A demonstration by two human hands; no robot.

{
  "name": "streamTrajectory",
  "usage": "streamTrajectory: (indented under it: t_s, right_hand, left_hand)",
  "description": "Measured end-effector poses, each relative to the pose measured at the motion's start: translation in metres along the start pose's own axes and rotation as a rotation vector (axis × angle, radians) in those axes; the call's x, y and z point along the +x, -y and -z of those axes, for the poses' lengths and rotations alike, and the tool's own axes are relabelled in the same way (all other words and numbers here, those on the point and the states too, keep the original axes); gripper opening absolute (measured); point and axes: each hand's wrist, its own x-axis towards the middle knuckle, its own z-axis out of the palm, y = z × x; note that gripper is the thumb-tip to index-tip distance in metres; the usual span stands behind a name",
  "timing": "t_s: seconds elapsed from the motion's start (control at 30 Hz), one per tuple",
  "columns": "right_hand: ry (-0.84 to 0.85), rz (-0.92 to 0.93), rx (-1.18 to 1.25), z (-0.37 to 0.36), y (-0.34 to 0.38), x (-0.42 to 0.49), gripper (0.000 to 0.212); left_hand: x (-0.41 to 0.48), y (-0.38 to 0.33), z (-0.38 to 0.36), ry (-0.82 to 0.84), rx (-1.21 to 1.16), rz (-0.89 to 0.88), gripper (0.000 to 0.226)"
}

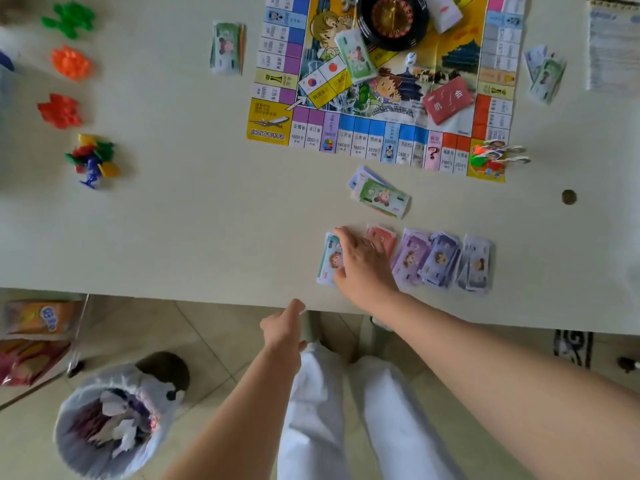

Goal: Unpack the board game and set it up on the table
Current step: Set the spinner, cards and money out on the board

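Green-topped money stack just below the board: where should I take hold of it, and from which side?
Likely across its narrow width near the middle, coming straight down from above. The green-topped stack lies flat and skewed on the table, notes fanned, so a pinch over both long edges should keep them together.

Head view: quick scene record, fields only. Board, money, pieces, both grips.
board: game board unfolded flat on the table
on board: roulette wheel, red card pack, die, green money stack
money row: stacks side by side near the table's front edge
right grip: palm down, fingers straight on the teal stack at the row's end
left grip: at the table's front edge, holds nothing
pieces: green pile, orange pile, red pile, mixed pile
floor: bin with paper scraps
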Motion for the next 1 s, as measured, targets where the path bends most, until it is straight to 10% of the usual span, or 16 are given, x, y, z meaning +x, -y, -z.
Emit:
streamTrajectory:
  t_s: [0.3, 0.73, 1.0]
  right_hand:
    - [0.048, 0.047, 0.134, -0.038, 0.013, -0.052, 0.068]
    - [-0.062, 0.143, 0.286, -0.003, -0.003, 0.000, 0.011]
    - [-0.023, 0.151, 0.229, -0.011, -0.016, 0.027, 0.022]
  left_hand:
    - [-0.004, 0.024, -0.021, 0.226, -0.437, 0.053, 0.012]
    - [-0.014, -0.010, 0.001, -0.202, 0.386, -0.905, 0.022]
    - [0.016, -0.034, -0.015, -0.273, 0.468, -0.855, 0.025]
